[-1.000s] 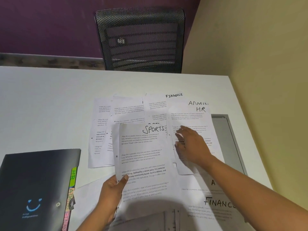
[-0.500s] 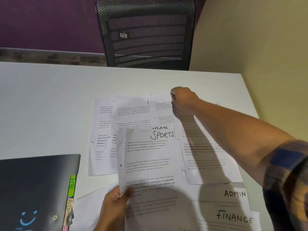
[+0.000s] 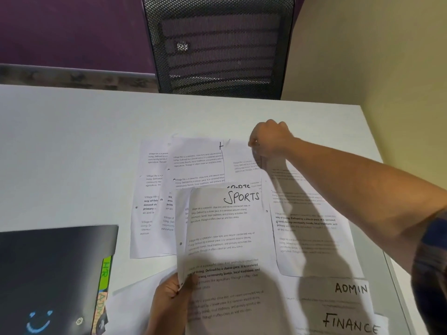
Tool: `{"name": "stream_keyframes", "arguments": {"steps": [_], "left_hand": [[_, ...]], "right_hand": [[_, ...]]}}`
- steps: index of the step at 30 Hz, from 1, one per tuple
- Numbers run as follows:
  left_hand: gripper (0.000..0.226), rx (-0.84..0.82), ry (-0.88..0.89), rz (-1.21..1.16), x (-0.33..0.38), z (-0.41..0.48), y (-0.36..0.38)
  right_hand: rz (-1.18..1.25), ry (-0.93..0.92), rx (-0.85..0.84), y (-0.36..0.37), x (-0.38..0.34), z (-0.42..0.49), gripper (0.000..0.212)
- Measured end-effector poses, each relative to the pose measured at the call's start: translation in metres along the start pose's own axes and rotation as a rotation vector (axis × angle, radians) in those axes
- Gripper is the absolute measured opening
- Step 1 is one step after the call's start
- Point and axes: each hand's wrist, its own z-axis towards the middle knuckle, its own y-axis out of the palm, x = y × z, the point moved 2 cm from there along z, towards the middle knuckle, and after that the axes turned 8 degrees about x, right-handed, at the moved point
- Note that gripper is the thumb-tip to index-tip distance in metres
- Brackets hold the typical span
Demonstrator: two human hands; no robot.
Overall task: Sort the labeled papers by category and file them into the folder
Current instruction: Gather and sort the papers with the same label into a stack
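White table (image 3: 72, 146) carries the whole job; black folder (image 3: 53, 274) sits at near-left with coloured tabs along its right edge, well apart from the paper spread in the middle. Spread of sheets (image 3: 193, 170) fans out from centre toward the far side, long axes running roughly away from the person, tops at the far end. ADMIN sheet (image 3: 350, 288) and FINANCE sheet (image 3: 350, 326) lie near-right, separate from the fan. Left hand (image 3: 169, 296) is closed on the near-left edge of the SPORTS sheet (image 3: 225, 238), thumb on top, sheet lifted and overlapping the fan. Right hand (image 3: 271, 139) is at the far end of the spread, fingers curled and pinched together over the top edge of a far sheet (image 3: 242, 160); label there is hidden by the hand, so can't read its category, and can't confirm how firmly the paper is held. Key relation: that sheet runs from the right fingers back toward the person, so the pull is likely straight back along its long axis. Right hand is the only one near it; left is occupied.
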Motion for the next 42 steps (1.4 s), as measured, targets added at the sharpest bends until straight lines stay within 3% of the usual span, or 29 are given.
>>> {"name": "stream_keyframes", "arguments": {"steps": [3,7,9,13,17,19,21,23,26,30,34,38,42], "left_hand": [[0.027,0.004,0.01,0.027,-0.001,0.001,-0.001],[0.023,-0.001,0.021,0.042,0.002,0.0,-0.002],[0.016,-0.017,0.014,0.031,0.003,0.001,-0.002],[0.023,-0.021,-0.001,0.026,0.004,0.0,-0.001],[0.025,-0.012,0.008,0.074,0.006,0.002,-0.001],[0.01,-0.015,-0.012,0.073,0.005,0.003,-0.002],[0.026,-0.002,-0.012,0.075,0.006,0.002,0.002],[0.005,0.012,0.04,0.072,0.01,0.0,0.002],[0.024,-0.028,0.053,0.07,0.013,-0.002,0.003],[0.04,-0.028,0.082,0.186,0.012,0.004,0.003],[0.038,0.048,0.097,0.16,0.017,-0.004,-0.004],[0.027,0.057,0.116,0.068,0.036,-0.027,-0.013],[0.014,0.063,0.136,-0.02,0.056,-0.057,-0.028]], "right_hand": [[0.045,0.022,-0.037,0.001,0.0,-0.003,0.015],[0.11,0.048,-0.051,0.005,-0.002,-0.003,0.039],[0.105,0.059,-0.076,0.006,-0.002,-0.002,0.029],[0.098,0.079,-0.109,-0.001,0.001,0.001,0.008],[0.157,0.067,-0.088,-0.025,0.007,0.004,0.016],[0.167,0.043,-0.084,-0.042,0.011,0.004,0.017],[0.173,0.006,-0.081,-0.06,0.014,0.004,0.018],[0.183,-0.015,-0.075,-0.076,0.016,0.003,0.02],[0.191,-0.035,-0.043,-0.101,0.018,0.001,0.021],[0.182,-0.067,0.093,-0.147,0.019,-0.012,0.017],[0.145,-0.218,0.417,-0.212,0.012,-0.053,0.024],[0.056,-0.441,0.672,-0.281,-0.004,-0.127,0.022],[-0.045,-0.584,0.752,-0.334,-0.023,-0.223,0.025]]}}
